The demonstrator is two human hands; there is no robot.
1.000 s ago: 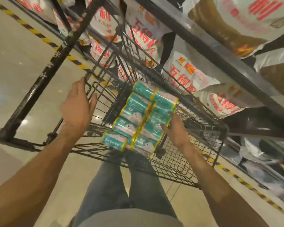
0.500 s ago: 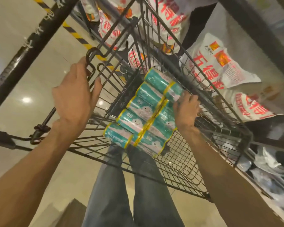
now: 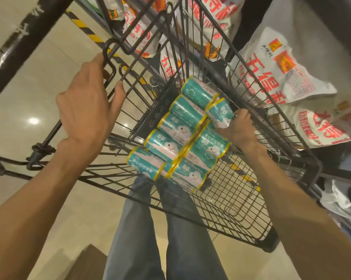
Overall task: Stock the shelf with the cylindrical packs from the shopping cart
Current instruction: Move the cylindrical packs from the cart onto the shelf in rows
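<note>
Several teal cylindrical packs with yellow rims (image 3: pixel 176 138) lie in two rows inside a black wire shopping cart (image 3: pixel 235 199). My right hand (image 3: pixel 238 130) reaches into the cart and grips one pack (image 3: pixel 219 111) at the far end of the right row, lifted slightly off its neighbours. My left hand (image 3: pixel 87 102) hovers over the cart's left rim with fingers straight, its fingertips touching the wire edge.
Shelves with large white sacks printed in red (image 3: pixel 279 73) run along the right, close to the cart. A thick black bar (image 3: pixel 18 41) crosses the upper left. My legs in jeans (image 3: pixel 150 229) show below. A brown box corner (image 3: pixel 87 263) sits on the beige floor.
My right hand moved forward along the right row and closed on the far pack, raising it. My left hand stayed by the left rim. The view tilted closer to the cart.
</note>
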